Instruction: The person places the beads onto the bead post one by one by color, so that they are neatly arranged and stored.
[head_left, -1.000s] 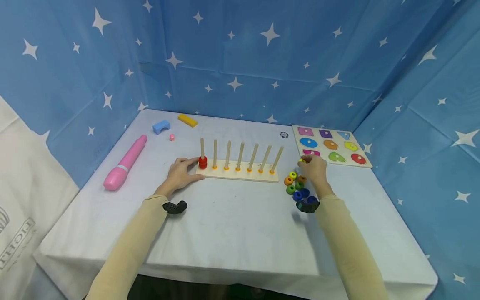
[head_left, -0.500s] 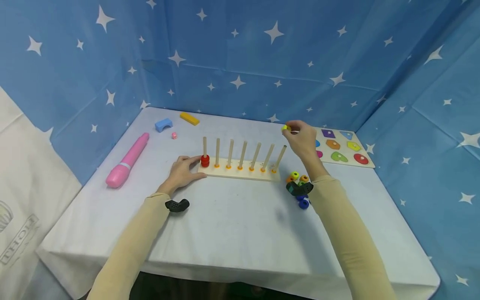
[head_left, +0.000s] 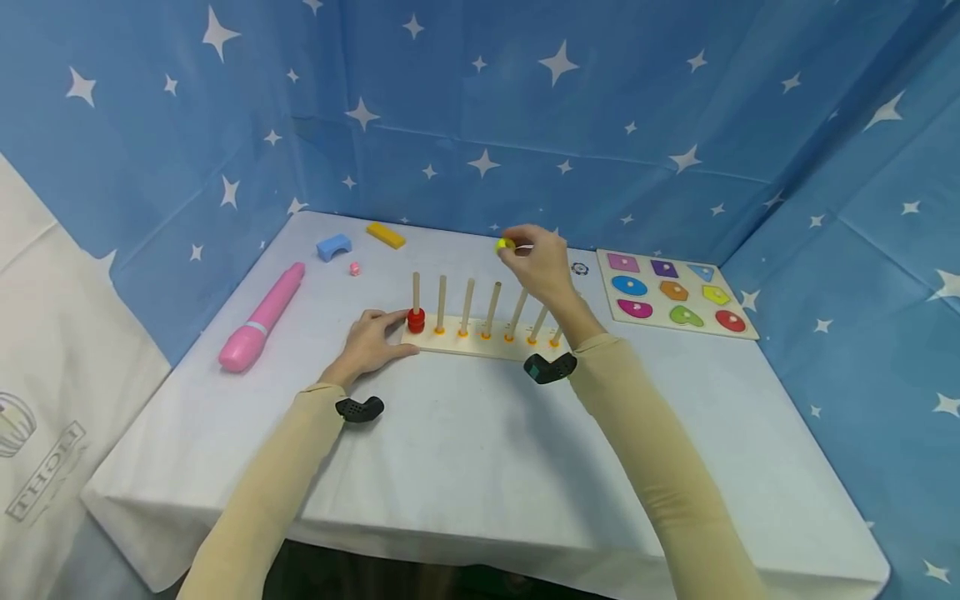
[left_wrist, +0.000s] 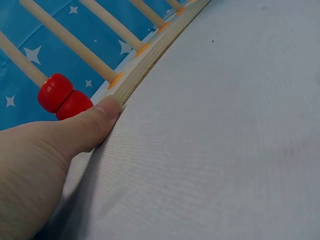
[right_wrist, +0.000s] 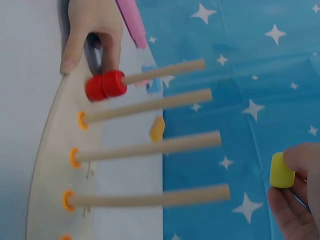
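A wooden peg board [head_left: 474, 345] with a row of upright pegs lies mid-table. My left hand [head_left: 367, 342] grips its left end, the thumb [left_wrist: 102, 117] pressing the front edge. Two red beads [right_wrist: 105, 85] are stacked on the leftmost peg. Above and behind the board, my right hand [head_left: 543, 265] pinches a yellow bead [right_wrist: 282, 171] between thumb and fingers, held in the air higher than the peg tops. The right forearm and hand overlap the board's right-hand pegs in the head view. The loose beads seen earlier at the right are hidden behind that arm.
A shape puzzle board [head_left: 678, 296] lies at the back right, with a small dark ring [head_left: 579, 268] beside it. To the left are a pink wand-shaped object [head_left: 262, 318], a blue arch block [head_left: 333, 247], a yellow block [head_left: 386, 235] and a small pink piece [head_left: 355, 268].
My right hand has lifted the yellow bead from near the loose beads and carried it left, over behind the pegs. My left hand has stayed on the board's end.
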